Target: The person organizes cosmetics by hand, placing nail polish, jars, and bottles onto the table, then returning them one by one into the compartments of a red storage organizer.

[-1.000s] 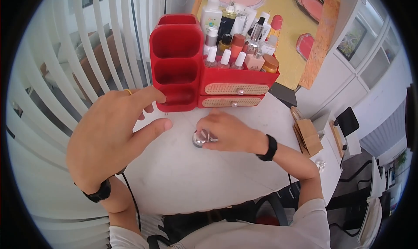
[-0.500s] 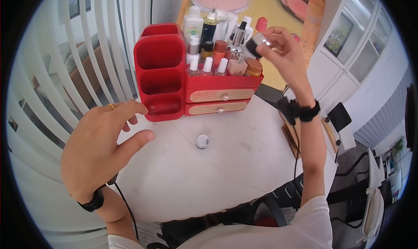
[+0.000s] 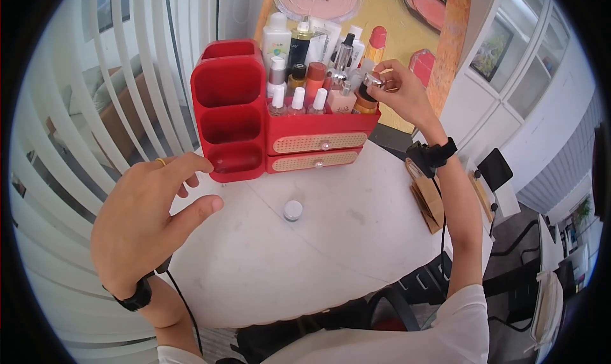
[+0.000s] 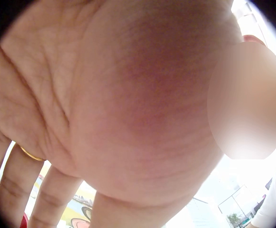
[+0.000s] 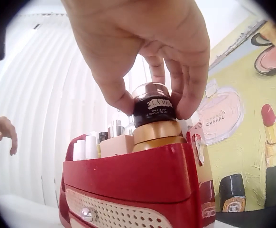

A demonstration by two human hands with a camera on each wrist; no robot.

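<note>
In the right wrist view, my right hand (image 3: 407, 99) pinches a small black cosmetic jar (image 5: 154, 110) with a shiny lid between thumb and fingers. The jar sits upright right over a gold-lidded jar (image 5: 158, 133), at the right end of the red organizer (image 3: 318, 123). My left hand (image 3: 149, 221) holds nothing; its fingers are relaxed, with the index fingertip at the organizer's lowest left compartment (image 3: 237, 159). A small round white-topped piece (image 3: 293, 210) lies on the white table in front.
Bottles (image 3: 275, 42), tubes and white-capped nail polishes (image 3: 298, 99) crowd the organizer's upper tray. Two woven-front drawers (image 3: 318, 141) sit below. A painted board (image 3: 382, 10) stands behind, white blinds (image 3: 146, 96) at left, a brown paper bag (image 3: 425, 198) at right.
My right hand has carried the black jar up from the tabletop to the organizer's right end, over the gold-lidded jar. The white-topped piece remains on the table; my left hand has barely moved.
</note>
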